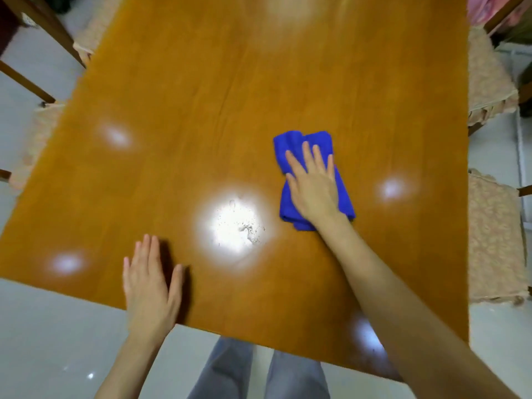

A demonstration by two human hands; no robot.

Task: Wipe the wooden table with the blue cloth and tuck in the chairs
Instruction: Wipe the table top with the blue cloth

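Left hand (149, 283) flat on glossy wooden table (201, 110), right hand (312, 187) pressing folded blue cloth (290, 142)

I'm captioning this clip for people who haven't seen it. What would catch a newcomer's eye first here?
The vivid blue cloth stands out most, pressed flat under the right hand right of centre on the orange wooden table. Next is the big white light glare with crumbs just left of the cloth. The left hand rests flat, fingers spread, near the table's front edge.

Head camera looks steeply down (close, wide-angle) over the wooden table (230, 110).
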